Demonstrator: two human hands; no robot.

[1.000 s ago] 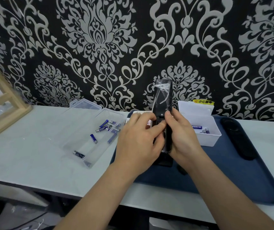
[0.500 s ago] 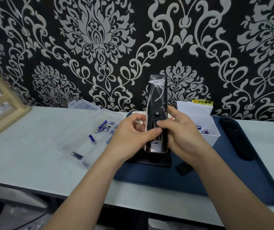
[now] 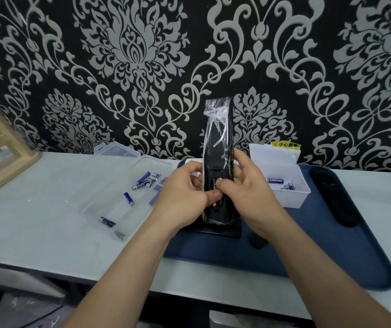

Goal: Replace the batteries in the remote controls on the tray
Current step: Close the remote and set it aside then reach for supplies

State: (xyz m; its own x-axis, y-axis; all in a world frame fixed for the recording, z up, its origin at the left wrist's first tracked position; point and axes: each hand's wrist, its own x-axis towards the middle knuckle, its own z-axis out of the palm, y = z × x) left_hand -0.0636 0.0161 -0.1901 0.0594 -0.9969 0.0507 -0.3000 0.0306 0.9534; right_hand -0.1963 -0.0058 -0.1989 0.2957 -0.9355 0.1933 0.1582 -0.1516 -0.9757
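Both hands' grip on remote (image 3: 218, 143), batt bay open, over tray (image 3: 320, 261)

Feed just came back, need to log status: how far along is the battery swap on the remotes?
Done: the wrapped remote has its back compartment open, and a small dark piece, possibly its cover, lies on the tray. In hand: the left hand steadies it upright while the right hand works at the gold-ended batteries inside. Left: closing it, then the second remote, untouched on the tray.
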